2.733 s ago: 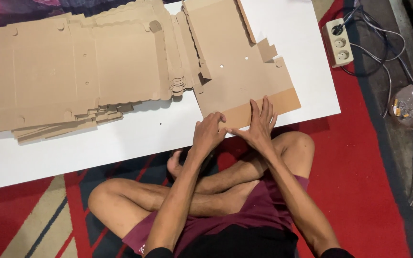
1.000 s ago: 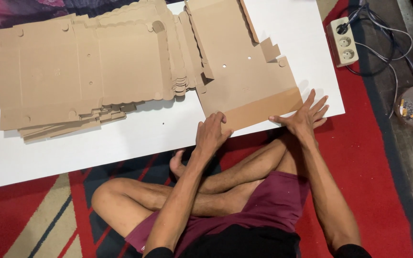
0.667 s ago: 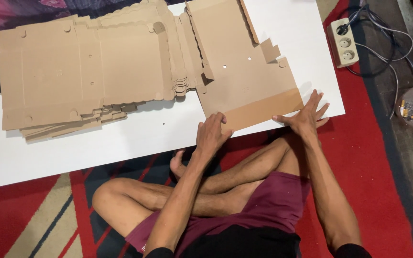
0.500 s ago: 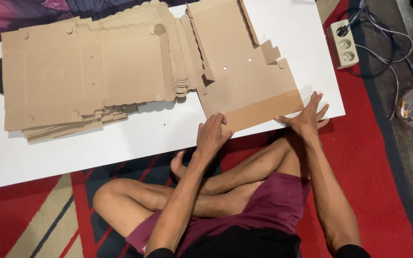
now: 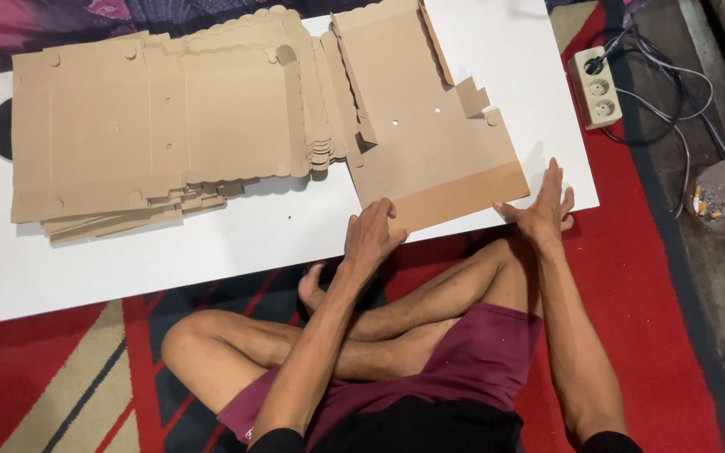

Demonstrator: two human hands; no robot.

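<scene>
I see a stack of flat cardboard blanks (image 5: pixel 161 126) lying on the left and middle of the white table (image 5: pixel 211 252), its scalloped edges fanned out toward the right. A dark round object (image 5: pixel 0 127) sits at the table's left edge, partly covered by the stack. Below the table I see a red patterned rug (image 5: pixel 69 386) with beige and dark bands. To the right of the table, on the floor, lies a white power strip (image 5: pixel 596 86) with one plug inserted; its cables (image 5: pixel 681 84) run off to the right. Further right I note a round glass ashtray (image 5: pixel 719 197) holding cigarette butts, well apart from the table.
</scene>
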